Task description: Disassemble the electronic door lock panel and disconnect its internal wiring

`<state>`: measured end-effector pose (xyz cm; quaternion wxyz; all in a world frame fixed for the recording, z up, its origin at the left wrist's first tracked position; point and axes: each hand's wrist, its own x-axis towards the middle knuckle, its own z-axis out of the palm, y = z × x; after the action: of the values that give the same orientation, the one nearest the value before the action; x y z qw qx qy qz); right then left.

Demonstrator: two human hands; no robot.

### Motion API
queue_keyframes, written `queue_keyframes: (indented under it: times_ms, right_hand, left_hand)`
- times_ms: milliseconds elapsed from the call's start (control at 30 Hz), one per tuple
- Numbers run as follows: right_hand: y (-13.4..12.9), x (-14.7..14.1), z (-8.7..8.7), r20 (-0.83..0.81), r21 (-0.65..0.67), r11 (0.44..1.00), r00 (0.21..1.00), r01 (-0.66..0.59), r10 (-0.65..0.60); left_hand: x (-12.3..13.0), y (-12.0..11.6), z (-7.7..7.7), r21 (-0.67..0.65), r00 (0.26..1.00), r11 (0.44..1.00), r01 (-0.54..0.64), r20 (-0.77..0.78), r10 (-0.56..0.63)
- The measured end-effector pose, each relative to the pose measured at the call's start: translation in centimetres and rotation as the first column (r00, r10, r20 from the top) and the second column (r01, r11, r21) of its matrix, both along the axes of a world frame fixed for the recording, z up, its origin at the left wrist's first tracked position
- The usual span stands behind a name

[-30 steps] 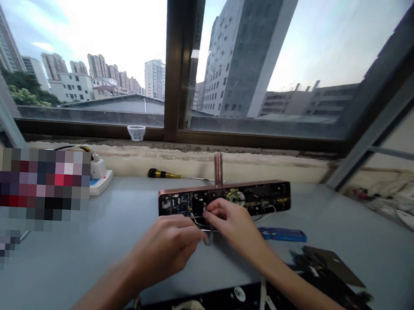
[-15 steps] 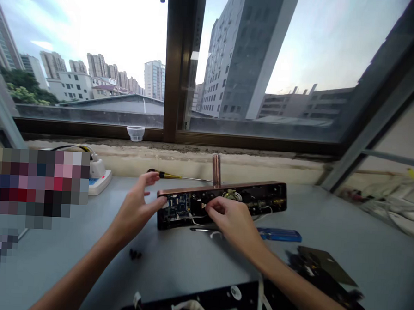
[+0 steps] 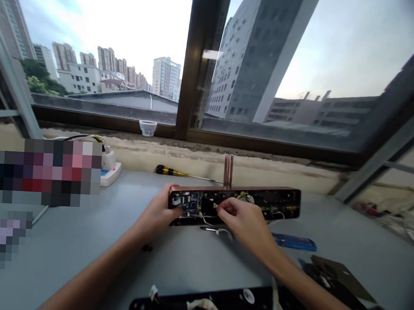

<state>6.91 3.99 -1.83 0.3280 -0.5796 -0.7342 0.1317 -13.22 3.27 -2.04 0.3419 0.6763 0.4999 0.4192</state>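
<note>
A long black open housing (image 3: 206, 222) with a copper-coloured edge stands on its side on the grey table, its open face towards me. A copper-coloured tube (image 3: 228, 171) rises behind it. Inside its left end sits a blue circuit board (image 3: 192, 202), and white wires (image 3: 209, 216) run along the middle. My left hand (image 3: 157, 213) is closed around the left end, thumb at the front beside the board. With thumb and forefinger, my right hand (image 3: 242, 218) pinches a small white wire connector (image 3: 215, 205) just right of the board. Its far end is partly hidden by the fingers.
A yellow-black screwdriver (image 3: 173, 172) lies behind the housing, a blue-handled one (image 3: 294, 242) in front. Nearer me is a black panel (image 3: 227, 297) with white cables. Dark parts (image 3: 339, 277) lie right, small black pieces (image 3: 147, 248) left. A power strip (image 3: 111, 174) stands back left.
My left hand has moved from hovering open at the housing's left end to gripping it. My right hand keeps its pinch on the connector. The whole view has shifted slightly.
</note>
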Motion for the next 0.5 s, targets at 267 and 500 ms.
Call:
queue_keyframes:
  times_ms: [267, 500]
  right_hand:
    - [-0.2, -0.9, 0.6, 0.146, -0.003, 0.999, 0.988, 0.05, -0.049]
    - [-0.5, -2.1, 1.8, 0.392, 0.048, 0.991, 0.91, 0.123, -0.132]
  left_hand:
    - [0.1, -0.1, -0.1, -0.001, 1.0, 1.0, -0.003, 0.014, 0.003]
    - [-0.2, 0.1, -0.2, -0.002, 0.999, 0.999, 0.041, 0.02, -0.041]
